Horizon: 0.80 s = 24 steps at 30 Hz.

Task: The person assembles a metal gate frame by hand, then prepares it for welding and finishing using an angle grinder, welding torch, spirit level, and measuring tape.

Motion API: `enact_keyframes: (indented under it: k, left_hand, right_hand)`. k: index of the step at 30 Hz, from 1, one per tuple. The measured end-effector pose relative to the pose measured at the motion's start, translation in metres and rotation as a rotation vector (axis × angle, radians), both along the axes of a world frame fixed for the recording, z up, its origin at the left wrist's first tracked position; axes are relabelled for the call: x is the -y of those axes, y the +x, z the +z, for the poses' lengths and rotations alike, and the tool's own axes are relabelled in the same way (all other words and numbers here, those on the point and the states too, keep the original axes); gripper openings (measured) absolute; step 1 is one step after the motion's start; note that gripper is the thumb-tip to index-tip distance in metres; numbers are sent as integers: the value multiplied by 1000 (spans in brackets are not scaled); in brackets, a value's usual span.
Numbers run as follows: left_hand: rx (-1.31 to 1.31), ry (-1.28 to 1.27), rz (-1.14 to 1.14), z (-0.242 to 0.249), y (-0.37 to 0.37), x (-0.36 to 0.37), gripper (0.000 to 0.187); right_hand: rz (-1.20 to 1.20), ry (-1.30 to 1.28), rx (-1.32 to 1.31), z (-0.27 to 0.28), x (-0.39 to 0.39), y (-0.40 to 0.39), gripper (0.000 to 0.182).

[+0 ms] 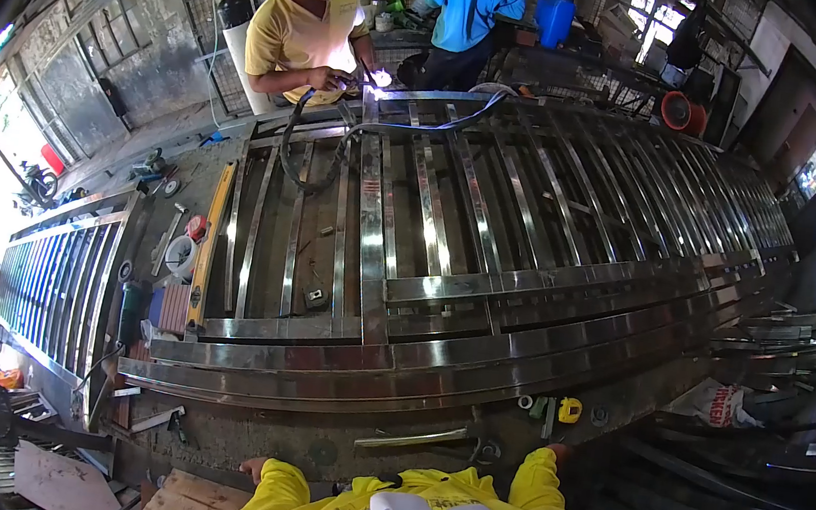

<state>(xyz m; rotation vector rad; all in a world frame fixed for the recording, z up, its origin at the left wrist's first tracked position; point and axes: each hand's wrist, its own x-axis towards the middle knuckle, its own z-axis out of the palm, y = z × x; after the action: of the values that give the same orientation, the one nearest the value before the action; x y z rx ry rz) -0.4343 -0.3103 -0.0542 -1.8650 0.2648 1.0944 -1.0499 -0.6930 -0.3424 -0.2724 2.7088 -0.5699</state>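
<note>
Both arms wear yellow sleeves and reach to the near edge of a worktable. My left hand (pixel 253 467) shows at its cuff beside the table edge; its fingers are too small to make out. My right hand (pixel 559 452) shows partly beyond its cuff, just below a yellow tape measure (pixel 569 410); its fingers are unclear too. Between the hands lies a short shiny metal strip (pixel 410 438). Beyond them a large barred metal frame (pixel 445 285) lies flat, with long metal tubes (pixel 312 390) along its near side.
Across the frame a person in a yellow shirt (pixel 302 36) holds a tool at a bright glowing spot. Another person in blue (pixel 470 5) stands behind. A yellow level (pixel 211 243) lies left of the frame. A smaller barred frame (pixel 64 266) stands farther left; metal scraps (pixel 770 347) lie right.
</note>
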Motion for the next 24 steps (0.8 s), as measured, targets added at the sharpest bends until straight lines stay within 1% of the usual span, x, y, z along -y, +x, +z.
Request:
enact_keyframes:
  k: [1, 4, 6, 8, 12, 17, 21, 23, 24]
  left_hand:
    - [-4, -11, 6, 6, -1, 2, 46]
    - [3, -8, 5, 2, 0, 1, 47]
    - [3, -14, -24, 4, -2, 2, 44]
    - [-6, -37, -77, 20, -8, 8, 40]
    - [33, -31, -23, -12, 4, -7, 40]
    - [42, -33, 7, -36, 13, -18, 40]
    - [20, -53, -128, -33, 1, -20, 40]
    - [46, -51, -88, -43, 8, -19, 45]
    - [91, -67, -30, -57, 13, -24, 49]
  right_hand:
    - [-62, -63, 71, 0, 0, -1, 42]
    - [123, 39, -122, 1, -3, 1, 46]
    - [71, -20, -23, 18, -3, 9, 47]
    - [17, -78, 76, 33, -3, 16, 48]
    - [1, -81, 93, 45, -4, 18, 47]
    - [31, -66, 54, 45, -2, 18, 46]
    - [65, -46, 16, 45, 0, 19, 45]
    - [89, -31, -17, 46, 0, 23, 44]
    - [116, -30, -40, 45, 7, 26, 44]
